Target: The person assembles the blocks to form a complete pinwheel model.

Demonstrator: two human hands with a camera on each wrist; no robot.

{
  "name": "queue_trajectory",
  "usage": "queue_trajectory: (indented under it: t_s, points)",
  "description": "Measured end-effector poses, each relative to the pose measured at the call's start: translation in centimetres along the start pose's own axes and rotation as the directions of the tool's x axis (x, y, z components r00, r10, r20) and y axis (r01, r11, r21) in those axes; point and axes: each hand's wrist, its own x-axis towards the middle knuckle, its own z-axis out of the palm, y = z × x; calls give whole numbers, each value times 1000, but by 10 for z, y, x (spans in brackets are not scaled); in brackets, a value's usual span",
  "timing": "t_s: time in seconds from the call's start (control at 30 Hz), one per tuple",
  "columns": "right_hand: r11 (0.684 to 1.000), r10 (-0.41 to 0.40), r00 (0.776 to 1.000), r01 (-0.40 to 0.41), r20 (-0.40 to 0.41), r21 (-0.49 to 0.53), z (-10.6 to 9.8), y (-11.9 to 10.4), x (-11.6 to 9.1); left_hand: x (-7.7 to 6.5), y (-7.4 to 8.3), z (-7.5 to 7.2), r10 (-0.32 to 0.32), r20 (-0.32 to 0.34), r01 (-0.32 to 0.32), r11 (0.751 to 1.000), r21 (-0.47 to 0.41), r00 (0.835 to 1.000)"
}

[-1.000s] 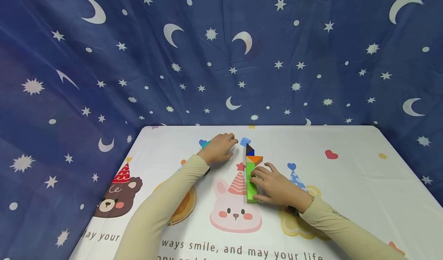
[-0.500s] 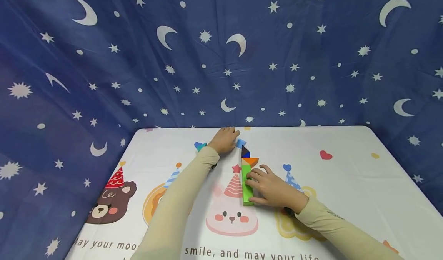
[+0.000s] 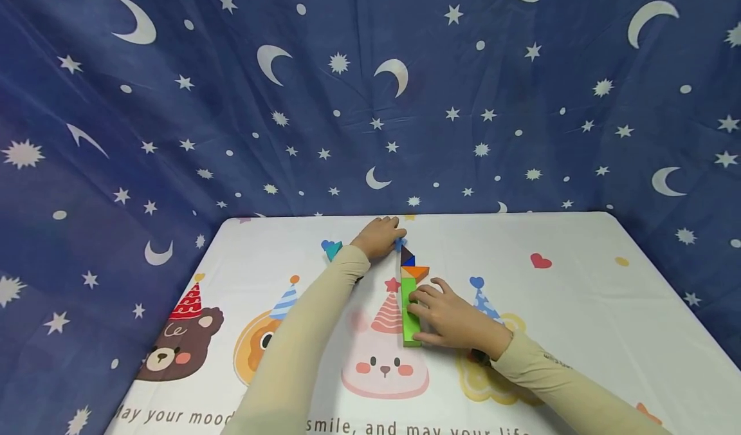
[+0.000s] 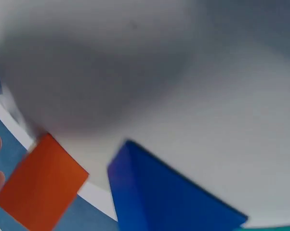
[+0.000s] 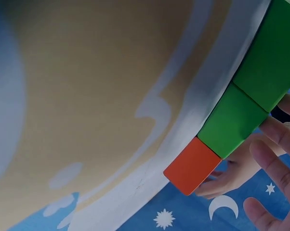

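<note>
A row of blocks runs away from me at mid-table: two green blocks, an orange triangular block, and a dark brown and a blue triangular block. My right hand lies beside the green pair, its spread fingertips at their side, as the right wrist view shows too. At the far end my left hand reaches over a light blue block and partly covers it; whether it grips the block I cannot tell. The left wrist view shows the orange block and a blue block close up.
A teal triangular block lies left of my left forearm, partly hidden by the sleeve. The white tablecloth carries printed animals and lettering. A blue curtain with moons and stars hangs behind the table's back edge.
My left hand has moved forward and right, onto the light blue block. The right hand stays beside the green blocks. The whole head view has shifted a little.
</note>
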Motion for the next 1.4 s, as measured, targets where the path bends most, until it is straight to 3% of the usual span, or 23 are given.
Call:
queue_trajectory:
  t_s: [0.5, 0.7, 0.97, 1.17, 1.4]
  points:
    - [1000, 8, 1000, -8, -7, 15, -1, -2, 1, -38, -12, 6, 9, -38, -9, 1000, 3, 999]
    - [1000, 12, 1000, -12, -15, 16, 1, -1, 0, -47, -12, 9, -69, -58, 70, 997, 18, 996]
    - [1000, 3, 1000, -3, -2, 10, 1, 0, 1, -47, -4, 15, -181, -72, 184, 982, 47, 981]
    - [1000, 3, 1000, -3, -1, 11, 0, -1, 1, -42, 0, 13, -203, -26, 204, 978, 49, 979]
    - [1000, 8, 1000, -8, 3, 15, 0, -1, 1, -40, 3, 10, -224, -81, 227, 974, 22, 971]
